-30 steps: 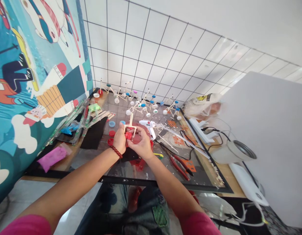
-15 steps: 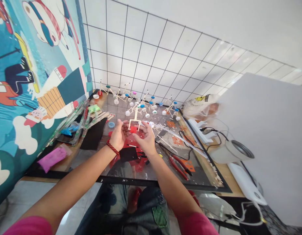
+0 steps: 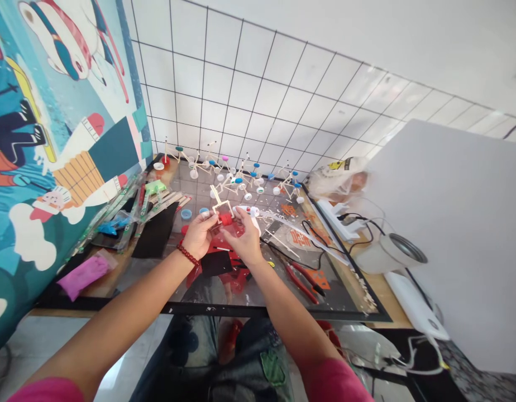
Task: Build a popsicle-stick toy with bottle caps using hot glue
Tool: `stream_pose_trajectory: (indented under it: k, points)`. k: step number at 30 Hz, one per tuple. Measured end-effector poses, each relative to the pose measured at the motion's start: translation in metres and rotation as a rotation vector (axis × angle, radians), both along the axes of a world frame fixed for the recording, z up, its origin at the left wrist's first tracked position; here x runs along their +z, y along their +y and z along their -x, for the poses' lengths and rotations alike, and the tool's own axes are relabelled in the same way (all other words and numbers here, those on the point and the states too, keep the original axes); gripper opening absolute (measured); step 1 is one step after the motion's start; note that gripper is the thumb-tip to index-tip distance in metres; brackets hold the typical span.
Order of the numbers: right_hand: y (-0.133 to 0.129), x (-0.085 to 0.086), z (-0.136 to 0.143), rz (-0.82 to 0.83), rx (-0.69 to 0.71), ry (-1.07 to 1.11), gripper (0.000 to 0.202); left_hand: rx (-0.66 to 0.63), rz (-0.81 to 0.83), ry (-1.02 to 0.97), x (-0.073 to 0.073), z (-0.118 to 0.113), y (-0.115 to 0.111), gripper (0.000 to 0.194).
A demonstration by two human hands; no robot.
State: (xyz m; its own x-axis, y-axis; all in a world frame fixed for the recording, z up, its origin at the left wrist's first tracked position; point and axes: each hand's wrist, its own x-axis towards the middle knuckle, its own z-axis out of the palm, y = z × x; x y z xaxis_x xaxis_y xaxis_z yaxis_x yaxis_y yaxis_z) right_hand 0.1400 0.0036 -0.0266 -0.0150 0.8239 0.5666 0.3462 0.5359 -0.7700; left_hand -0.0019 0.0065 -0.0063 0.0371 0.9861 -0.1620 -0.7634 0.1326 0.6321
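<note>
A small wooden-stick frame (image 3: 220, 200) with a red bottle-cap wheel (image 3: 226, 219) at its lower end is held up over the table. My left hand (image 3: 199, 234) pinches its left side with thumb and fingers. My right hand (image 3: 246, 237) curves around its right side, the fingertips at the right leg and the red caps. A white hot glue gun (image 3: 253, 215) lies just behind my right fingers, partly hidden by them. Blue caps (image 3: 186, 214) lie on the tabletop behind my left hand.
Several stick-and-cap models (image 3: 247, 178) stand along the back. Red-handled pliers (image 3: 302, 282) lie to the right, near a black cable. Sticks (image 3: 170, 204), a black sheet (image 3: 155, 234) and a pink clay packet (image 3: 84, 273) are at left. A grey lamp (image 3: 392, 254) stands at right.
The stick frame has tilted, its upper end leaning left. My left hand has closed in on its left side, and the view has shifted slightly.
</note>
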Motion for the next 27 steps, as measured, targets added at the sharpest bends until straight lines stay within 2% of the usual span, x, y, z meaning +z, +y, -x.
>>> stream_pose_trajectory:
  k: [4,13,18,27]
  points:
    - [0.0003,-0.0020,0.0003,-0.018,-0.032,-0.014,0.052,0.015,-0.022,0.040,-0.0009,-0.0002,0.0002,0.035]
    - [0.0003,-0.0085,-0.0009,-0.069,-0.165,-0.080,0.056,0.029,-0.090,0.093,0.0013,-0.0071,-0.0069,0.037]
    - [-0.0007,-0.0047,-0.0005,-0.072,-0.178,-0.077,0.051,0.025,-0.089,0.103,0.0021,-0.0078,-0.0072,0.038]
    - [-0.0021,-0.0004,0.0010,-0.133,-0.164,-0.091,0.052,0.021,-0.102,0.102,0.0012,-0.0081,-0.0074,0.036]
